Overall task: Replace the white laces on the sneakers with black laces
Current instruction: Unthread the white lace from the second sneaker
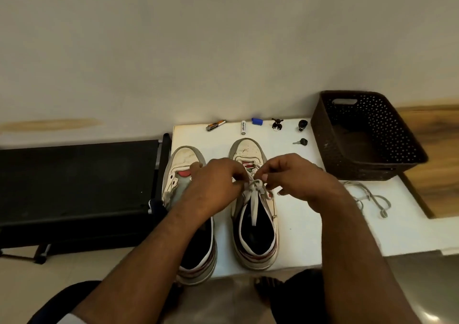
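**Unlacing the right-hand sneaker**

At centre frame, the white lace [255, 192] is bunched at the sneaker's [255, 214] upper eyelets. The left hand [216, 184] and right hand [295, 177] both pinch it. Judged best: loosen one crossing at a time, drawing evenly. A removed lace [370, 197] lies right, near the basket [367, 135].

Home room — white table [310, 224], basket [367, 135], treadmill [74, 187]

White sneakers [253, 199] (red-striped soles), dark brown perforated basket [367, 135].
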A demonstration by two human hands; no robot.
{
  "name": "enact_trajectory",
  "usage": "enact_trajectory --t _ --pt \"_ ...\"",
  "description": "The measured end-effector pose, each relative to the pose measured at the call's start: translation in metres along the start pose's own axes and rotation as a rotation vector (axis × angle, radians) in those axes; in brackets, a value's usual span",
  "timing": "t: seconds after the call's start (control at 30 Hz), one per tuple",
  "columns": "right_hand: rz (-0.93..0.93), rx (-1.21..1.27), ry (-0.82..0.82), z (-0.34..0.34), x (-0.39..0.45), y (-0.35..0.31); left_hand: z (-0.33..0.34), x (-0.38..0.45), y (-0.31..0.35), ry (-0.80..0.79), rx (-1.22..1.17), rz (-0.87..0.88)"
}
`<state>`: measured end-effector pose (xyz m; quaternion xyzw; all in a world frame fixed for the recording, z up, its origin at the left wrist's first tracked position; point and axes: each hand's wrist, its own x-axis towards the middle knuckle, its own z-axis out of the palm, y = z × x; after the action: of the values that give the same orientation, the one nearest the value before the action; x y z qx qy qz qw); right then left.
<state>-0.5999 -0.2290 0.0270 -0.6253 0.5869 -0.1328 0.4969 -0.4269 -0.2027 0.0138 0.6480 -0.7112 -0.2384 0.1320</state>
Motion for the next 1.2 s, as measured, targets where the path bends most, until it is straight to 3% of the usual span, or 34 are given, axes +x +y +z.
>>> enact_trajectory --t 0.17,0.3,0.4,0.53,0.7,0.83,0.93,1.0,1.07,1.13,1.2 --pt "0.055 -0.165 -0.107 -0.001 0.003 0.000 -0.008 0.004 -0.011 0.052 -0.410 0.030" --pt "0.038 -0.196 -0.121 0.007 0.013 -0.003 -0.004 0.001 -0.013 0.073 -0.525 0.027" --pt "0.037 -0.268 -0.139 0.010 0.019 -0.003 -0.009 0.003 -0.019 0.107 -0.489 0.080" --pt "0.055 -0.216 -0.075 0.005 0.020 -0.003 -0.021 0.004 -0.027 0.100 -0.263 0.147" --pt "0.110 -0.279 0.113 -0.006 0.024 0.009 -0.032 0.004 -0.038 -0.021 -0.081 0.157" --pt "0.172 -0.264 0.373 -0.017 0.024 0.022 -0.053 -0.006 -0.041 -0.139 -0.202 0.152" --pt "0.193 -0.255 0.697 -0.025 0.021 0.026 -0.074 -0.017 -0.045 -0.242 -0.339 0.133" --pt "0.203 -0.211 0.873 -0.028 0.017 0.026 -0.086 -0.022 -0.055 -0.148 -0.491 0.065" --pt "0.200 -0.174 0.907 -0.028 0.018 0.028 -0.089 -0.019 -0.076 0.191 -0.500 -0.130" --pt "0.142 -0.084 0.822 -0.023 0.021 0.027 -0.083 -0.015 -0.087 0.550 -0.153 -0.333" --pt "0.050 0.074 0.581 -0.018 0.021 0.020 -0.069 -0.012 -0.077 0.665 0.020 -0.266"
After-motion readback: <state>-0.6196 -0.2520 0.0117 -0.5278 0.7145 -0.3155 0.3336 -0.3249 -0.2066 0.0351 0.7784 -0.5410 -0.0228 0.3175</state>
